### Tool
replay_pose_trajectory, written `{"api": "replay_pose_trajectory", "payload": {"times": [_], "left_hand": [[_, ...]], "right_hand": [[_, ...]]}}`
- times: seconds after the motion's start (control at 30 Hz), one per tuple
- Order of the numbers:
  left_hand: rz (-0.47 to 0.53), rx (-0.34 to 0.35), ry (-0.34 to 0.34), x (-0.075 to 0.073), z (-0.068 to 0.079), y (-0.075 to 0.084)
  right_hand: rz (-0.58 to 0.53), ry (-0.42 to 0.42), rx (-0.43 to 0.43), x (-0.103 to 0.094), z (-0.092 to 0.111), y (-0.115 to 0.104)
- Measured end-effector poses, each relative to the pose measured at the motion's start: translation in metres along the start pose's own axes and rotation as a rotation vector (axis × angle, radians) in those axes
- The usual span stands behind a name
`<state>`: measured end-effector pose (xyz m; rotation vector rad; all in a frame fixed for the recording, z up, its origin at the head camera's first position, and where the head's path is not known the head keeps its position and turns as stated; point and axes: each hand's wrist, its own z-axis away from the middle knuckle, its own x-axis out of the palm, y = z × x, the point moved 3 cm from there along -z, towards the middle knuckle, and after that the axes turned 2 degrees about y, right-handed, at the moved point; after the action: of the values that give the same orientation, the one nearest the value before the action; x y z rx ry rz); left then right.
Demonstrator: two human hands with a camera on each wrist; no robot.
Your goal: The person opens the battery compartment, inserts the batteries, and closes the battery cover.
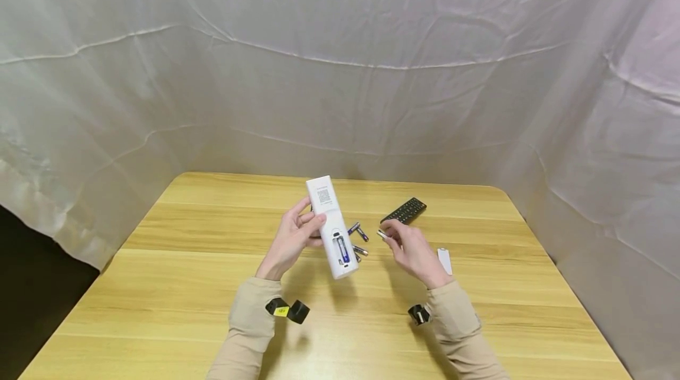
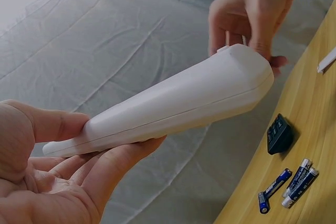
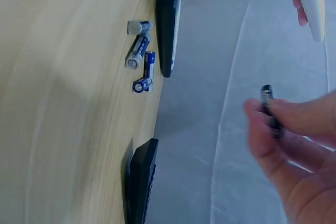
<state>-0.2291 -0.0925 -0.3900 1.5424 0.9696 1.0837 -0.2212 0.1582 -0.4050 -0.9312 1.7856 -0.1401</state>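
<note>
My left hand (image 1: 292, 235) holds a white remote control (image 1: 329, 220) above the table, thumb across its back. The back faces up, and its uncovered battery compartment (image 1: 342, 249) shows a blue battery inside. Between thumb and fingertips, my right hand (image 1: 417, 253) pinches a small battery (image 3: 266, 95), apart from the remote in the head view. Several loose batteries (image 1: 362, 234) lie on the table (image 1: 175, 285) between the hands, some partly behind the white remote. A white battery cover (image 1: 444, 261) rests beside the right wrist.
Beyond my right hand lies a black remote control (image 1: 411, 209). The right wrist view shows a second black remote (image 3: 167, 30) next to the loose batteries; in the head view the left hand mostly hides it. Grey curtains (image 1: 340, 102) surround the table's back and sides.
</note>
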Motion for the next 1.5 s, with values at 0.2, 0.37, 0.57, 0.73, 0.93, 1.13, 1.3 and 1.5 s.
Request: {"api": "replay_pose_trajectory", "payload": {"times": [0.2,0.37,0.57,0.73,0.93,1.13,1.3,1.5], "left_hand": [[-0.001,0.006,-0.005,0.0,0.0,0.0],[-0.003,0.005,-0.005,0.0,0.0,0.001],[-0.003,0.0,-0.002,0.0,0.001,0.002],[-0.004,0.004,-0.003,0.001,0.001,0.002],[-0.006,0.006,-0.005,0.001,0.001,0.002],[-0.015,-0.001,-0.002,0.001,0.0,0.001],[-0.012,-0.001,-0.002,0.001,0.0,0.002],[-0.023,-0.005,0.007,0.002,0.0,0.001]], "right_hand": [[-0.054,0.136,-0.084,-0.002,-0.002,-0.008],[-0.106,0.216,-0.115,-0.003,-0.002,-0.015],[-0.313,0.319,-0.106,-0.002,-0.004,-0.021],[-0.562,0.3,-0.041,0.001,-0.005,-0.026],[-0.635,0.265,-0.075,0.006,-0.005,-0.031],[-0.624,0.299,-0.135,0.012,-0.003,-0.034],[-0.61,0.375,-0.17,0.014,-0.001,-0.037],[-0.651,0.429,-0.193,0.018,0.0,-0.04]]}}
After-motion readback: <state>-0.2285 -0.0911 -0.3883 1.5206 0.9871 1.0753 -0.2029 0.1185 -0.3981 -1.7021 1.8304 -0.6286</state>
